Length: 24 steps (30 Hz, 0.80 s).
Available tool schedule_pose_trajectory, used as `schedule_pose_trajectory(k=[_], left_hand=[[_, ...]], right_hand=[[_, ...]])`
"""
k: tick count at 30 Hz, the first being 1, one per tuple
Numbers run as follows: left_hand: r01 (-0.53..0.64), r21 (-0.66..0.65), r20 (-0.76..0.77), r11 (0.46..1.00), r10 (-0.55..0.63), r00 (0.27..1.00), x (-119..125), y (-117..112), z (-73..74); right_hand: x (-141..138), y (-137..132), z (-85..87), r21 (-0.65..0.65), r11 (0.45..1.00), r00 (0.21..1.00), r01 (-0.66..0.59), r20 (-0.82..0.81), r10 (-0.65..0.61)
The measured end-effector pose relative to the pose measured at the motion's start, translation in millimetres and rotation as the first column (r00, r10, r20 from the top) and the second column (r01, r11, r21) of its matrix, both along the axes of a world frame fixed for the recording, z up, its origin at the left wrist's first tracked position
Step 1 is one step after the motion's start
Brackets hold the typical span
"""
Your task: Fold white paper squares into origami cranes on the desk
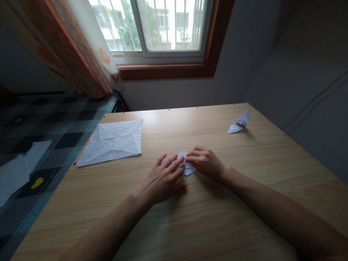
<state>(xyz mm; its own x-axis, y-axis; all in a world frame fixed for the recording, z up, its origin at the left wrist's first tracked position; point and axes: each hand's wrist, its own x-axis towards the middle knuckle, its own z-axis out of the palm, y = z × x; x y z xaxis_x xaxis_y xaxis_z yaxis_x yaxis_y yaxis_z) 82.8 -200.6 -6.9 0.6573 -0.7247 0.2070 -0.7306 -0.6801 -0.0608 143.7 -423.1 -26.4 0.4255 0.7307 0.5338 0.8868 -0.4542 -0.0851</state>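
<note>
A small folded piece of white paper [188, 169] lies on the wooden table between my hands, partly hidden under the fingers. My left hand [165, 179] rests over its left side with the fingers spread and stretched out. My right hand [205, 161] is at its right side, fingers bent together with the tips pressed on the paper's upper right part. Whether the right fingers pinch an edge or only press down is hard to see.
A creased white paper sheet [119, 139] lies at the table's far left. A folded paper figure with wing-like points [240, 121] stands at the far right. Left of the table [81, 203], more white paper [23, 166] rests on a checked bed cover [67, 119].
</note>
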Motion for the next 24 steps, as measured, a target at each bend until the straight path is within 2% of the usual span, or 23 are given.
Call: schedule_pose_trajectory(k=[7,16,24], left_hand=[[0.022,0.012,0.004,1.000,-0.022,1.000,-1.1,-1.3,1.3],[-0.062,0.018,-0.071,0.998,0.064,0.995,-4.4,-2.1,1.9],[-0.089,0.037,-0.109,0.995,0.092,0.990,-3.2,-1.5,3.9]], right_hand=[[-2.7,1.4,3.2,-0.027,0.999,0.999,0.022,0.034,-0.021],[-3.3,-3.7,5.2,-0.124,0.991,0.999,0.048,0.017,-0.047],[-10.1,-9.1,9.7,-0.209,0.973,0.994,0.099,-0.014,-0.105]])
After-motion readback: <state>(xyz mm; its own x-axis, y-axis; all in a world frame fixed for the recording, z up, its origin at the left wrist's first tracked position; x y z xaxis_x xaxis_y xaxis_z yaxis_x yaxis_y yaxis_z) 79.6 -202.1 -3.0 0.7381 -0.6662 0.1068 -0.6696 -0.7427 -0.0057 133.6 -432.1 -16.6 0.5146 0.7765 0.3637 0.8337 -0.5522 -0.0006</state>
